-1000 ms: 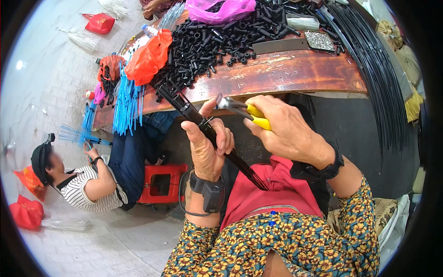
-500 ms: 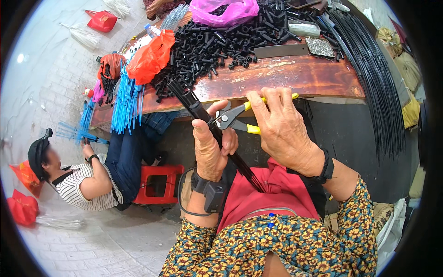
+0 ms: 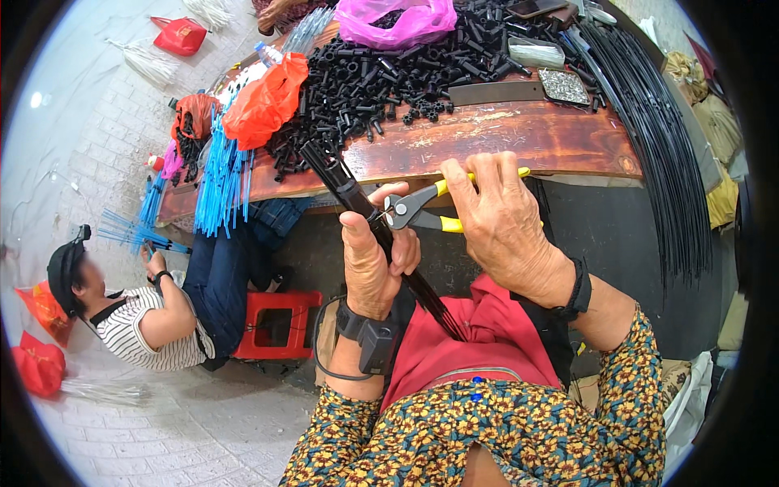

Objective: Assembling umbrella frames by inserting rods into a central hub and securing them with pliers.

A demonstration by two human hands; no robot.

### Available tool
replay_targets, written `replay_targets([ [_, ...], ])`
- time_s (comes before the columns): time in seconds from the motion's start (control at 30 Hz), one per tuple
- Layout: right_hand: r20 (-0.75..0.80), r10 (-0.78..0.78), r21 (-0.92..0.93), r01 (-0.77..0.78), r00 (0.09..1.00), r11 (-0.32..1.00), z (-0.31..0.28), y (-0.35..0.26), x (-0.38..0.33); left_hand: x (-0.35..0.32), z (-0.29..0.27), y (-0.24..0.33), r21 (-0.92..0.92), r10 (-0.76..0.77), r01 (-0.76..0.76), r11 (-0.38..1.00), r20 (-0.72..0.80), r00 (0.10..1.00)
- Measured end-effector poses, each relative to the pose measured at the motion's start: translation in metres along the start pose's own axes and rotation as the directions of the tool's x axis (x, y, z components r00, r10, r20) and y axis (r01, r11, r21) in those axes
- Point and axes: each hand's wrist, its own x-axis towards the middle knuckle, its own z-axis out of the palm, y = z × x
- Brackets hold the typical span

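Note:
My left hand is wrapped round a slanting bundle of thin black rods that runs through a black plastic collar. Its thumb points upward beside the bundle. The lower end of the rods rests on the red cloth over my lap. In my right hand is a pair of yellow-handled pliers, fingers curled over the handles. The pliers' jaws meet the bundle just below the collar, next to my left fingertips. A small piece of metal seems to be at the jaws, too small to make out.
Black plastic fittings cover the wooden table, with a metal bar and a tin of small metal parts. Long black rods hang over its right edge. A co-worker sits left, handling blue rods, near a red stool.
My right hand and the pliers have shifted slightly to the right, and the handles look a little closer together. My left hand and the bundle have hardly moved.

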Motion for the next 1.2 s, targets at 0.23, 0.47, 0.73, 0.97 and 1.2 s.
replay_targets([
  [0.23, 0.052, -0.023, 0.085, 0.019, 0.998, 0.996, -0.018, 0.022, 0.015, -0.004, 0.007, -0.002, 0.028, 0.004, -0.002, 1.0, -0.067, 0.998],
  [0.47, 0.793, -0.586, 0.43, -0.834, 0.166, 0.346, -0.029, 0.067, 0.045, -0.011, 0.022, -0.001, -0.035, 0.083, -0.083, 0.996, -0.004, 0.997],
  [0.73, 0.612, -0.302, 0.379, 0.064, 0.731, 0.923, -0.062, 0.047, 0.024, -0.012, 0.025, -0.002, 0.065, 0.002, 0.002, 0.998, -0.057, 0.998],
  [0.97, 0.751, -0.649, 0.252, -0.961, 0.123, 0.111, -0.05, 0.069, 0.01, -0.013, 0.041, -0.007, 0.08, 0.057, -0.054, 0.995, -0.037, 0.998],
  [1.2, 0.588, -0.241, 0.277, 0.087, 0.773, 0.957, -0.084, 0.051, 0.009, -0.014, 0.049, -0.005, 0.156, 0.009, 0.001, 0.988, -0.068, 0.998],
])
